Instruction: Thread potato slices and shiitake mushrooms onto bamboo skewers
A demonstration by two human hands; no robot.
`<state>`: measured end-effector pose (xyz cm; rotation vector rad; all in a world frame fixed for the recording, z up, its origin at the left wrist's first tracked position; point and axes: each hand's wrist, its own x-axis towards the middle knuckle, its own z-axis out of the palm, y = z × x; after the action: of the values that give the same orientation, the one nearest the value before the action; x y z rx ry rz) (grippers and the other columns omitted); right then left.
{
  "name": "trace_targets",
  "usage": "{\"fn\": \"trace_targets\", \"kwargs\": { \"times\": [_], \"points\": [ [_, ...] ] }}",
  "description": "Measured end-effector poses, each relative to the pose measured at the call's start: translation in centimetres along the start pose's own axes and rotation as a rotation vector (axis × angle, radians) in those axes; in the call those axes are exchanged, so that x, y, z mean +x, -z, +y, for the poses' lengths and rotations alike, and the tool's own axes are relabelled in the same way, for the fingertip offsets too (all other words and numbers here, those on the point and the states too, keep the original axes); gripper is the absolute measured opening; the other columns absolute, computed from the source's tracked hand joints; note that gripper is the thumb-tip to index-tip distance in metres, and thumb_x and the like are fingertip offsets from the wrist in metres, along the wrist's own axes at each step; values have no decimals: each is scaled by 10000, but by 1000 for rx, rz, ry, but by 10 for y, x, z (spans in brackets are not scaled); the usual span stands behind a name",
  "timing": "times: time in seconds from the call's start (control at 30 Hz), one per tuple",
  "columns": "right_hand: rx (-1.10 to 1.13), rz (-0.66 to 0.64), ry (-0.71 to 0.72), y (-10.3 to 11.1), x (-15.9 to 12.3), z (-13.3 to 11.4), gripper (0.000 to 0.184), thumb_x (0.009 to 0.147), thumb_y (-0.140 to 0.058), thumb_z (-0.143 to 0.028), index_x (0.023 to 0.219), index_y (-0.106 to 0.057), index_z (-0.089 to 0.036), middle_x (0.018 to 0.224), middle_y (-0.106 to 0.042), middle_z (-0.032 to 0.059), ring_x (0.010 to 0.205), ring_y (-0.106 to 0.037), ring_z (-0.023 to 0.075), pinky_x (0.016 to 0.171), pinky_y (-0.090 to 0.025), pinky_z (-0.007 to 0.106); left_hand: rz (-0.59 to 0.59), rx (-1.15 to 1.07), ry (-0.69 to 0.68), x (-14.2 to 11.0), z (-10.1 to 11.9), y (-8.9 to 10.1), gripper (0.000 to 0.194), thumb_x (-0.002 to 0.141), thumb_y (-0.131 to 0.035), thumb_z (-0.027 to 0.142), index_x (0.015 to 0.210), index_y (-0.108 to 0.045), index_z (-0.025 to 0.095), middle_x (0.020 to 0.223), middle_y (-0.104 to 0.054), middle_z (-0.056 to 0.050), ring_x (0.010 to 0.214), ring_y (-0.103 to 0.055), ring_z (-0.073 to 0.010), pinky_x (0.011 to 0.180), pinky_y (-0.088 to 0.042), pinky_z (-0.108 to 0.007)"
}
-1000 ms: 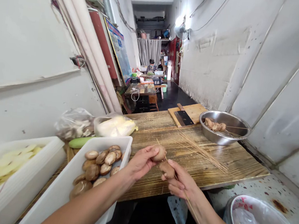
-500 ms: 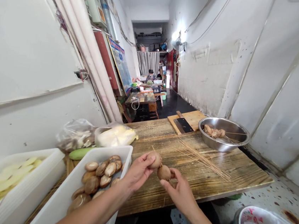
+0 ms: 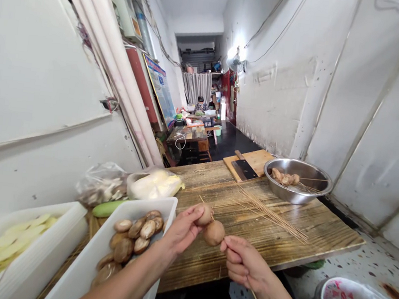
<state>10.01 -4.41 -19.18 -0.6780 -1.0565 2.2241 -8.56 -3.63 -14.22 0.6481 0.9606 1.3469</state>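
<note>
My left hand [image 3: 184, 228] is closed on a brown mushroom [image 3: 204, 214] above the wooden table. A second mushroom [image 3: 214, 233] sits beside it on the same thin bamboo skewer, whose tip pokes out past the first mushroom. My right hand [image 3: 244, 262] is closed around the skewer [image 3: 255, 296], just right of the second mushroom, and the skewer's rear end shows below my palm. Under my left forearm stands a white tub [image 3: 173, 206] with several loose mushrooms [image 3: 123, 250].
Bamboo skewers [image 3: 271, 214] lie on the table [image 3: 333, 235]. A cleaver [image 3: 244, 169] rests on a cutting board [image 3: 261, 158] near a steel bowl [image 3: 296, 195] holding skewered mushrooms. Left are bagged vegetables [image 3: 101, 184], a green gourd [image 3: 106, 208] and yellow slices [image 3: 11, 244]. A person [image 3: 200, 105] sits far back.
My right hand has shifted from the second mushroom to the skewer beside it and closed there. The second mushroom now shows uncovered. My left hand keeps its hold.
</note>
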Motion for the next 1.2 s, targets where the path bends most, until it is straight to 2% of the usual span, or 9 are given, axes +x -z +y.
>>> {"fn": "trace_targets", "kwargs": {
  "times": [0.1, 0.23, 0.33, 0.43, 0.57, 0.67, 0.77, 1.0, 1.2],
  "points": [
    [-82, 11, 61, 1, 0, 4, 329, 777, -570, -536, 753, -495, -216, 418, -197, -152, 308, -69, 44, 278, -138, 174, -20, 16, 3, 1, 0, 0, 273, 674, -749, 243, 897, -673, 103, 917, -672, -111, 834, -610, -181, 772, -497, -283],
    [-619, 308, 498, -3, -2, 13, 351, 853, -482, -479, 649, -506, -195, 504, -359, -63, 408, -311, 76, 420, -290, 212, -2, -6, -7, 2, -3, 0, 288, 649, -764, 212, 905, -674, 115, 938, -669, -97, 855, -607, -175, 783, -492, -283],
    [-841, 424, 643, -7, -7, 15, 322, 845, -502, -400, 599, -497, -193, 563, -416, -22, 513, -387, 108, 525, -330, 247, 23, -20, -30, 0, -4, -2, 302, 636, -770, 192, 911, -672, 114, 935, -662, -84, 857, -596, -162, 785, -483, -279],
    [-742, 356, 527, -7, -13, 12, 330, 855, -502, -425, 618, -500, -197, 521, -368, -47, 453, -341, 90, 453, -306, 224, 21, -7, -16, -5, -3, -5, 298, 626, -778, 191, 892, -676, 106, 916, -660, -84, 830, -588, -154, 765, -473, -270],
    [-35, 48, 83, -4, -17, 7, 326, 781, -605, -518, 724, -494, -217, 431, -212, -138, 317, -82, 34, 276, -133, 154, -27, 2, -14, -8, 0, -10, 282, 628, -785, 222, 862, -680, 102, 880, -663, -83, 785, -585, -145, 747, -464, -262],
    [216, -18, -2, -2, -17, 8, 347, 707, -701, -480, 728, -466, -226, 409, -180, -161, 309, -16, 26, 241, -104, 143, -46, -4, 4, -8, 2, -13, 322, 641, -780, 249, 910, -677, 105, 907, -671, -96, 797, -597, -155, 759, -470, -272],
    [34, 53, 98, -2, -18, 12, 347, 764, -623, -534, 732, -483, -218, 417, -184, -148, 308, -58, 33, 263, -118, 155, -67, -6, 3, -7, 0, -12, 335, 657, -769, 253, 940, -671, 103, 942, -673, -108, 839, -606, -169, 790, -472, -284],
    [-947, 447, 665, -1, -24, 18, 369, 882, -477, -429, 601, -520, -194, 561, -430, -12, 511, -385, 110, 521, -346, 252, -15, -29, -17, -6, -5, -10, 320, 659, -762, 196, 953, -663, 116, 964, -663, -94, 874, -603, -181, 810, -477, -316],
    [-89, 101, 109, -2, -28, 10, 337, 816, -566, -532, 726, -507, -212, 426, -190, -137, 321, -84, 34, 283, -129, 155, -28, -39, -8, -8, -2, -13, 315, 653, -772, 216, 930, -667, 107, 956, -669, -100, 856, -606, -173, 811, -469, -291]
  ]
}}
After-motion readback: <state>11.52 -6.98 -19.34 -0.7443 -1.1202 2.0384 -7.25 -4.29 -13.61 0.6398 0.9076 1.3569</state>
